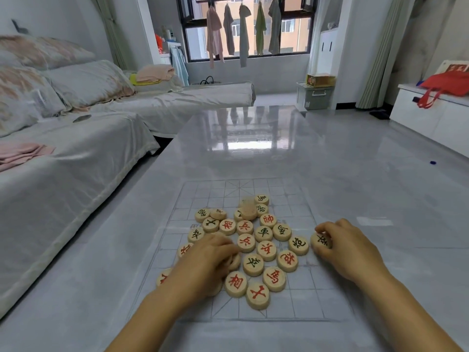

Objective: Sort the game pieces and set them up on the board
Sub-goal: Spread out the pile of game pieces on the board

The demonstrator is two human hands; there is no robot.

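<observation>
A clear plastic board sheet [291, 298] with a faint grid lies on the glossy table. Several round wooden pieces with red or black characters lie jumbled on its middle, such as a red one [257, 295] at the front and a black one [263, 232]. One blank-topped piece [249, 211] rests on top of others at the back. My left hand [205, 262] lies over the left side of the pile, fingers curled on a piece [234, 261] that is mostly hidden. My right hand [347, 250] pinches a black-lettered piece [320, 240] at the board's right edge.
The grey table [253, 143] stretches far ahead, reflecting the window. A covered sofa [63, 174] runs along the left side. A white cabinet [431, 115] with a red bag stands at the right, and a small blue object [433, 162] lies on the floor.
</observation>
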